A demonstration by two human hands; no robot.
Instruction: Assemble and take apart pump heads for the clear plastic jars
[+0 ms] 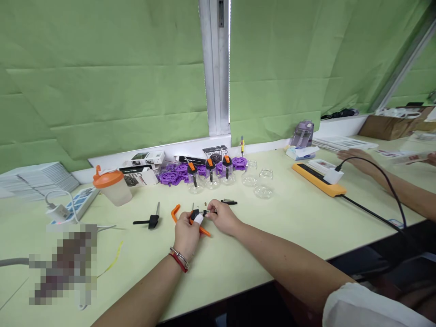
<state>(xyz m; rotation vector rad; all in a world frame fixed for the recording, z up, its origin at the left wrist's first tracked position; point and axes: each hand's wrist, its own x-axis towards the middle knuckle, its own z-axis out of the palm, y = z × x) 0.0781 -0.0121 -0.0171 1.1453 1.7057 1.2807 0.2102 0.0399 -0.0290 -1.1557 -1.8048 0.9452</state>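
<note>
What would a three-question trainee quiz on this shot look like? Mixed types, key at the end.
1. How many clear jars carry black-and-orange tops?
2. True or false: the orange-lidded cup stands left of those jars in the picture.
3. What is at the fingertips of the left hand and right hand? A) purple bottle; B) small black part; C) white plug.

Key: 1. three; 2. true; 3. B.

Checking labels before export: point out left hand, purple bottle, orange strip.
Left hand point(187, 235): head view, back of hand.
Purple bottle point(302, 135): head view, body below lid.
Orange strip point(316, 180): head view, casing.
</note>
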